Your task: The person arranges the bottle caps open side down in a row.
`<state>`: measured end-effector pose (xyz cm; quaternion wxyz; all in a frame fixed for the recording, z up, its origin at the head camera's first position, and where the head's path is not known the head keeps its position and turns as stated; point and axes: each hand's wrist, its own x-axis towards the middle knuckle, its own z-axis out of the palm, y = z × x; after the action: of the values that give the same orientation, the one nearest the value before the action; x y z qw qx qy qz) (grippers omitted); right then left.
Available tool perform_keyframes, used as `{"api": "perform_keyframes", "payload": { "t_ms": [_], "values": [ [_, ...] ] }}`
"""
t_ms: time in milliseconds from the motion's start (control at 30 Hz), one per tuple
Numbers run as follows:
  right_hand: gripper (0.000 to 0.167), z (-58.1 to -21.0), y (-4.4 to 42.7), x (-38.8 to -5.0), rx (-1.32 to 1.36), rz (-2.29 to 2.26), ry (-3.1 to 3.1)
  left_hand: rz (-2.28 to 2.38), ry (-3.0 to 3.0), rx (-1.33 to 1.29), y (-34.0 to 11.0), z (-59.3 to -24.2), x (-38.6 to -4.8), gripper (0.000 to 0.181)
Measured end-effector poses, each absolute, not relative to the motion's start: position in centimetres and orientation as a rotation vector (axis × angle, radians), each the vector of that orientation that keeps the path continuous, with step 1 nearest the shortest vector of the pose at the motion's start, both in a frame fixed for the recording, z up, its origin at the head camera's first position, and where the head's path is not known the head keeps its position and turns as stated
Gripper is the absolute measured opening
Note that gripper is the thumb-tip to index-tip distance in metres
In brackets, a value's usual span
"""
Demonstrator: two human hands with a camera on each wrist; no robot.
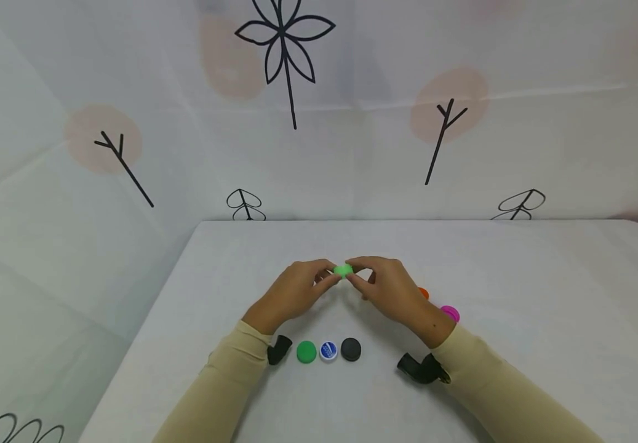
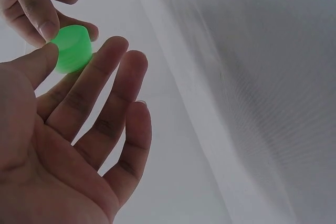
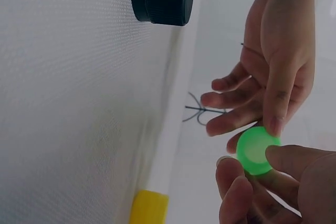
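A bright green bottle cap (image 1: 343, 271) is held up above the white table between both hands. My left hand (image 1: 291, 292) pinches its left side with thumb and index finger; the left wrist view shows the other fingers of that hand spread and loosely bent. From the right, my right hand (image 1: 390, 292) pinches the same cap between thumb and fingers. The right wrist view shows the round face of the bright green cap (image 3: 257, 149), with a thumb of each hand on its edge.
Nearer me lie a dark green cap (image 1: 306, 352), a blue-and-white cap (image 1: 328, 351) and a black cap (image 1: 350, 349) in a row. Beside the right forearm are an orange cap (image 1: 423, 293) and a magenta cap (image 1: 450, 313), partly covered. A yellow object (image 3: 149, 207) shows in both wrist views.
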<state>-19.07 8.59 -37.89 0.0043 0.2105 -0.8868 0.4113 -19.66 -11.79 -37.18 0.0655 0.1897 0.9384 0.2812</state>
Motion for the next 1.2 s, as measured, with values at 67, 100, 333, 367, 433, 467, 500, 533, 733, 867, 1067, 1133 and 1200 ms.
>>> {"api": "perform_keyframes", "payload": {
  "t_ms": [67,100,333,367,433,467,500,533,733,867,1067,1133,1200],
  "values": [
    [0.034,-37.86,8.61,-19.12,0.661,1.289,-2.772,0.857,2.822,0.578,-11.78,-37.09,-19.73,0.029],
    [0.034,-37.83,8.63,-19.13,0.663,1.291,-2.769,0.862,2.815,0.577,-11.77,-37.05,-19.76,0.029],
    [0.039,-37.80,8.70,-19.05,0.697,1.277,-2.735,0.902,2.775,0.564,-11.62,-36.86,-19.60,0.029],
    [0.040,-37.78,8.70,-19.03,0.703,1.268,-2.726,0.907,2.773,0.565,-11.58,-36.84,-19.58,0.030],
    [0.043,-37.77,8.71,-18.97,0.716,1.256,-2.710,0.913,2.773,0.567,-11.56,-36.83,-19.55,0.031],
    [0.044,-37.77,8.70,-18.91,0.723,1.248,-2.704,0.918,2.771,0.565,-11.57,-36.88,-19.53,0.031],
    [0.046,-37.77,8.67,-18.84,0.729,1.240,-2.702,0.922,2.768,0.564,-11.59,-36.93,-19.51,0.032],
    [0.046,-37.77,8.64,-18.78,0.735,1.234,-2.701,0.927,2.765,0.566,-11.63,-36.99,-19.49,0.033],
    [0.048,-37.81,8.48,-18.62,0.768,1.186,-2.679,0.958,2.750,0.600,-11.70,-37.11,-19.43,0.037],
    [0.047,-37.79,8.44,-18.56,0.771,1.153,-2.671,0.966,2.740,0.591,-11.63,-37.14,-19.42,0.037],
    [0.044,-37.94,8.42,-18.57,0.774,1.120,-2.682,0.944,2.765,0.586,-11.70,-37.18,-19.26,0.037],
    [0.044,-37.97,8.40,-18.61,0.765,1.113,-2.690,0.943,2.788,0.584,-11.72,-37.08,-19.25,0.036],
    [0.043,-37.96,8.38,-18.62,0.747,1.109,-2.700,0.939,2.812,0.567,-11.68,-36.94,-19.22,0.034]
  ]
}}
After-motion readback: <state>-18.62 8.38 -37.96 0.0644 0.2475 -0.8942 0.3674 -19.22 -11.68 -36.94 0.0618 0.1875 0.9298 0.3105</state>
